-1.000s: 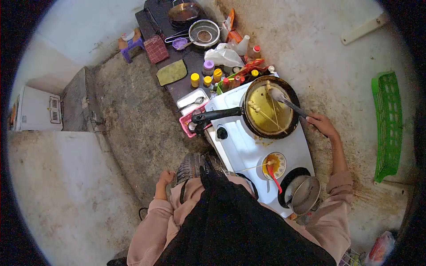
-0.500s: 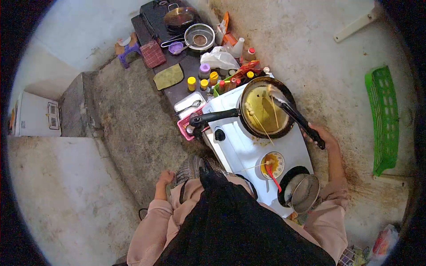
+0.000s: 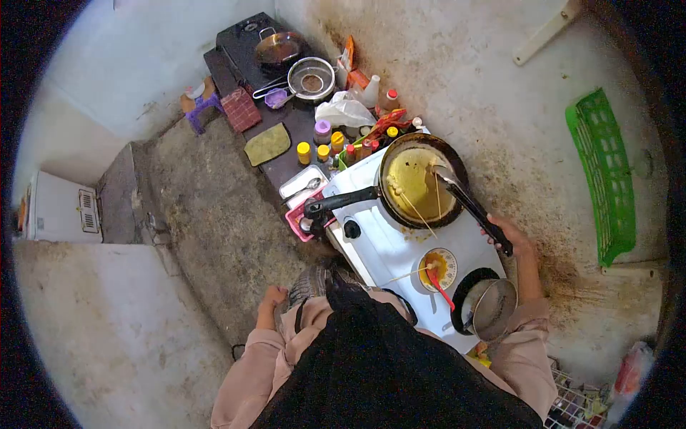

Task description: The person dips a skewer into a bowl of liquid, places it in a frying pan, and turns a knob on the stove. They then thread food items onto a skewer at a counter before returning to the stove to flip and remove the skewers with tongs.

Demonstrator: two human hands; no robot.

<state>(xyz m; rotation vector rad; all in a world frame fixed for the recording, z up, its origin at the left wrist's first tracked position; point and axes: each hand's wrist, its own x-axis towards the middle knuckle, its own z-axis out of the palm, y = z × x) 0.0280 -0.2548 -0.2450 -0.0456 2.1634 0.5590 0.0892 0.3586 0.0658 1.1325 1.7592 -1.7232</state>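
My right hand is wrapped round the black handle of the tongs, whose metal tips reach into the oil at the right side of the frying pan. Two thin skewers lie in the pan, one leaning out over its near rim. My left hand hangs low beside my body, away from the stove, its fingers curled and small in view. Nearer me on the white stove top is a patterned bowl with orange liquid, a red spoon and another skewer.
A strainer rests over a black burner ring at the near right. Beyond the pan stand yellow-capped jars, bottles and a white bag. A pink basket is left of the stove. A green rack hangs on the wall.
The tongs' tips have shifted slightly within the pan, and my right hand is a little lower. The whole view has also shifted a little.
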